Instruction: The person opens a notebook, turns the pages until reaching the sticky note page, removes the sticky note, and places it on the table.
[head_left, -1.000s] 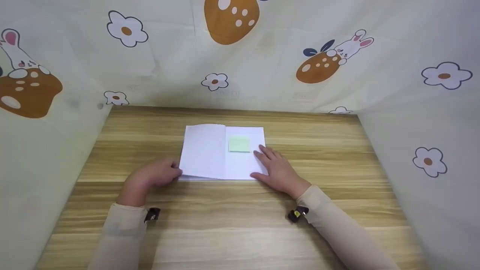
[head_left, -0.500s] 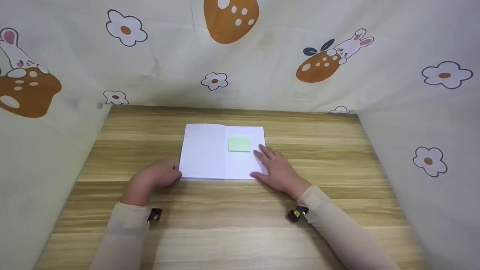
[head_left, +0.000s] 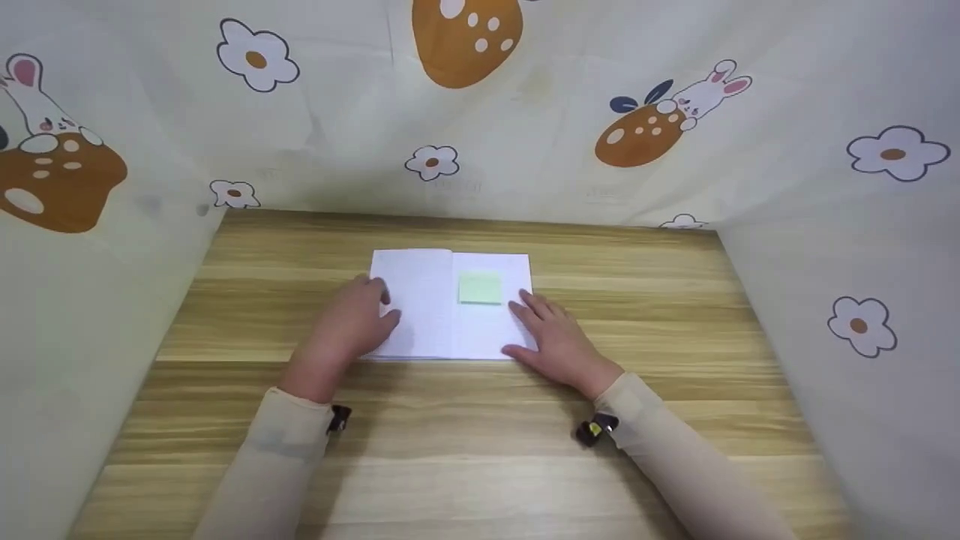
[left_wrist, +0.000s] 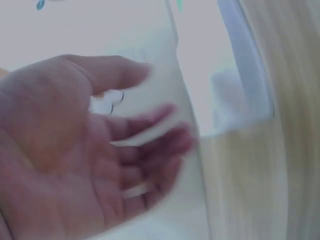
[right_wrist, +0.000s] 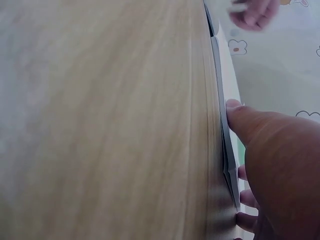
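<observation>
An open notebook (head_left: 416,322) with white pages lies flat on the wooden table. A pale green sticky-note pad (head_left: 480,289) sits on its right page. My left hand (head_left: 346,322) hovers over the left page's outer edge; in the left wrist view the same hand (left_wrist: 90,145), blurred, has its fingers loosely bent with nothing between them and the notebook (left_wrist: 215,65) apart from it. My right hand (head_left: 559,337) rests spread on the right page's outer edge. In the right wrist view, the right thumb (right_wrist: 250,120) presses on the page near the lower edge.
The wood-grain table (head_left: 450,450) extends around the notebook on all sides. A pale curtain (head_left: 337,135) printed with flowers and rabbits encloses the back and both sides. Each wrist carries a small black camera (head_left: 596,429).
My left hand has let go of the left page's lower corner, risen, and moved right over that page. The left page lies flatter than a second ago. My right hand has stayed still.
</observation>
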